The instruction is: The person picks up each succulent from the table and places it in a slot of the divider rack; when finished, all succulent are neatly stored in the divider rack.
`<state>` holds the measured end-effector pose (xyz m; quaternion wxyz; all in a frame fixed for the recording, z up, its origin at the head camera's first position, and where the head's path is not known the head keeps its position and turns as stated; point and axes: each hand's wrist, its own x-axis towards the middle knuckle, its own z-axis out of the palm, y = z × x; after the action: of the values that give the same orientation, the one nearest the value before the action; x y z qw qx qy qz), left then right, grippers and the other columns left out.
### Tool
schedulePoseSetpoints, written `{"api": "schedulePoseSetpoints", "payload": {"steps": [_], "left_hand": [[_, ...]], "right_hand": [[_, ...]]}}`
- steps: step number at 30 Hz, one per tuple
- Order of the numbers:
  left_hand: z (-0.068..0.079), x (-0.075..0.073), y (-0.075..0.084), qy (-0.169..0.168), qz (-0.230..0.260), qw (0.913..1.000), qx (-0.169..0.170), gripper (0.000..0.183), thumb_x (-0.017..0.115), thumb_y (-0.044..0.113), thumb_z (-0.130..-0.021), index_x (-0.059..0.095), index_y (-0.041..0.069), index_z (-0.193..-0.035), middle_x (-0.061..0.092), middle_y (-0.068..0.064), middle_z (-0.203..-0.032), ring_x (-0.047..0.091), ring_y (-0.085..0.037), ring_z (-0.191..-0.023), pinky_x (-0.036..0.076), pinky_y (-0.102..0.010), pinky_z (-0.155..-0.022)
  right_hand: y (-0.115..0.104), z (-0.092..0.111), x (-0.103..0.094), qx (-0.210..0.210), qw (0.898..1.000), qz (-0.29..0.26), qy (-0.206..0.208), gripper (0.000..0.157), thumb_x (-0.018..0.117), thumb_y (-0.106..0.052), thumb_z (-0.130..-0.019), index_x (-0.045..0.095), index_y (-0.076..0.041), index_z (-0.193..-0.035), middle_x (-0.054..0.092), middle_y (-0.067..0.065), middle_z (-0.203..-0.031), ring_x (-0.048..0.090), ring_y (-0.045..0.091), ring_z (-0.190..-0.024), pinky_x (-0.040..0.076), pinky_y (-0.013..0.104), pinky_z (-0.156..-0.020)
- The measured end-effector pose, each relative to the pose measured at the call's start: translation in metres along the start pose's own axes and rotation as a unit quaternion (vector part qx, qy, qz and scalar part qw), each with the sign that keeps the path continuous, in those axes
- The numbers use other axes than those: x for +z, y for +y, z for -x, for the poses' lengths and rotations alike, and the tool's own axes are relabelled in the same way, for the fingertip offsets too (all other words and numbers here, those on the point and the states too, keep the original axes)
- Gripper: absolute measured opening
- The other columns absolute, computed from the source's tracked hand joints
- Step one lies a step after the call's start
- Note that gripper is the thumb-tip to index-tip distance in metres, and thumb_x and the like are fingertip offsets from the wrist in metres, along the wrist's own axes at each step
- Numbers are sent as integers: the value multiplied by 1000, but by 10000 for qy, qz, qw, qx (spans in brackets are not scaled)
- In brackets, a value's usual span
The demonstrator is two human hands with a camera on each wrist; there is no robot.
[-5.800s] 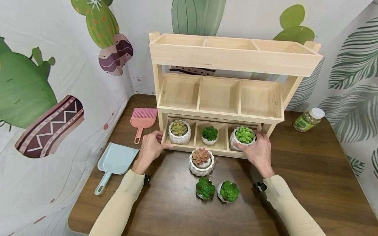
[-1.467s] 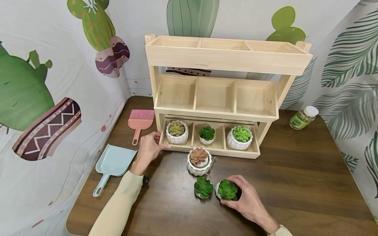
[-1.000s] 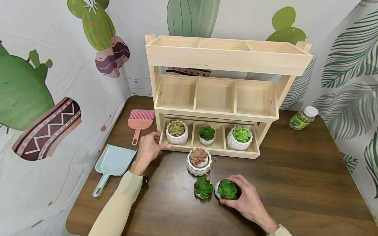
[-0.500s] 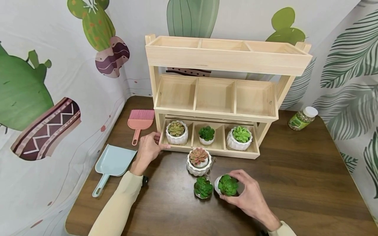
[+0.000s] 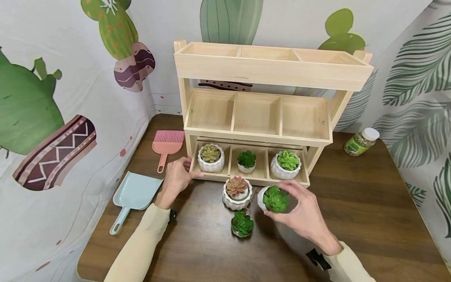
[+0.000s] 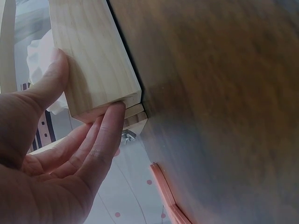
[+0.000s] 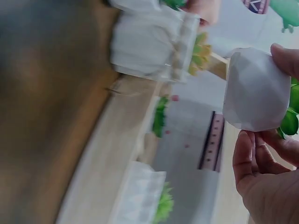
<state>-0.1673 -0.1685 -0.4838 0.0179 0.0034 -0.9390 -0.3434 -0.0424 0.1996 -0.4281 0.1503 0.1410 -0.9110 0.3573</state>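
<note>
My right hand (image 5: 304, 211) holds a small potted succulent (image 5: 276, 199) between thumb and fingers, above the table in front of the wooden plant stand (image 5: 271, 70). In the right wrist view its white faceted pot (image 7: 257, 88) is off the surface. My left hand (image 5: 177, 178) grips the left front corner of the stand's bottom tray, thumb in front and fingers at the side (image 6: 110, 135). That tray holds a yellowish succulent (image 5: 210, 153), a small dark green one (image 5: 246, 159) and a bright green one (image 5: 288, 160), one per compartment.
A reddish succulent in a white pot (image 5: 237, 192) stands before the tray, with a dark green one (image 5: 242, 224) nearer me. Left lie a pink brush (image 5: 168, 143) and a light blue dustpan (image 5: 137, 192). A white-capped jar (image 5: 361, 141) stands right.
My right hand moved from the bright green succulent's pot to a dark green one on the table, then lifted it towards the stand. My left hand has stayed on the tray corner.
</note>
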Motion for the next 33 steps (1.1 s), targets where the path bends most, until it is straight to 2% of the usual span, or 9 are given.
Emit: {"api": "schedulePoseSetpoints", "payload": {"steps": [5, 9, 13, 17, 20, 24, 27, 33], "left_hand": [[0, 0, 0, -22, -17, 10000, -45, 61, 101, 31, -76, 75, -2, -121, 83, -18, -105, 80, -32, -99, 60, -50, -91], [0, 0, 0, -23, -24, 10000, -85, 62, 101, 31, -77, 75, -2, -123, 83, -18, -106, 79, -33, -100, 60, -50, -91], [1, -1, 2, -34, 26, 9999, -117, 64, 101, 30, -77, 74, -2, -125, 83, -18, -110, 79, -33, -102, 60, -51, -91], [2, 0, 1, -18, 48, 9999, -99, 64, 101, 31, -77, 74, -2, -124, 83, -18, -111, 79, -33, -101, 61, -50, -91], [1, 0, -1, 20, 38, 10000, -21, 62, 101, 31, -76, 74, -2, -122, 83, -17, -109, 79, -32, -99, 60, -50, -90], [0, 1, -2, 58, 41, 10000, 59, 61, 101, 30, -76, 75, -2, -120, 83, -17, -107, 79, -31, -98, 60, -50, -89], [0, 1, -2, 56, 47, 10000, 60, 61, 101, 31, -76, 75, -2, -120, 83, -17, -107, 79, -32, -98, 60, -50, -89], [0, 1, -2, -4, 30, 10000, -8, 62, 101, 32, -76, 75, -1, -122, 83, -16, -109, 79, -31, -99, 60, -49, -91]], "right_hand": [[-13, -27, -5, -228, 9997, -102, 87, 67, 107, -21, -54, 82, -10, -115, 78, 5, -120, 75, 30, -111, 58, 38, -94], [-22, -49, -7, -442, 9987, -209, 136, 65, 106, -20, -54, 82, -9, -113, 77, 5, -116, 72, 29, -110, 55, 37, -93], [-30, -68, -8, -457, 9986, -253, 54, 62, 106, -21, -58, 82, -9, -114, 77, 5, -116, 71, 30, -110, 49, 38, -93], [-36, -83, -8, -368, 9990, -242, -42, 65, 105, -24, -61, 81, -5, -118, 77, 6, -120, 74, 32, -112, 50, 37, -92], [-39, -94, -8, -377, 9988, -287, -82, 66, 105, -24, -63, 79, -2, -120, 77, 10, -122, 75, 33, -114, 55, 38, -91], [-44, -109, -7, -431, 9984, -330, -168, 70, 105, -26, -64, 77, 1, -123, 77, 13, -124, 74, 36, -116, 58, 50, -97], [-49, -120, -6, -331, 9981, -392, -330, 73, 105, -27, -65, 76, 1, -126, 75, 13, -126, 72, 36, -119, 54, 59, -103], [-59, -145, -1, -236, 9966, -604, -505, 73, 105, -25, -67, 75, 1, -129, 74, 13, -127, 70, 34, -119, 50, 58, -108]]}}
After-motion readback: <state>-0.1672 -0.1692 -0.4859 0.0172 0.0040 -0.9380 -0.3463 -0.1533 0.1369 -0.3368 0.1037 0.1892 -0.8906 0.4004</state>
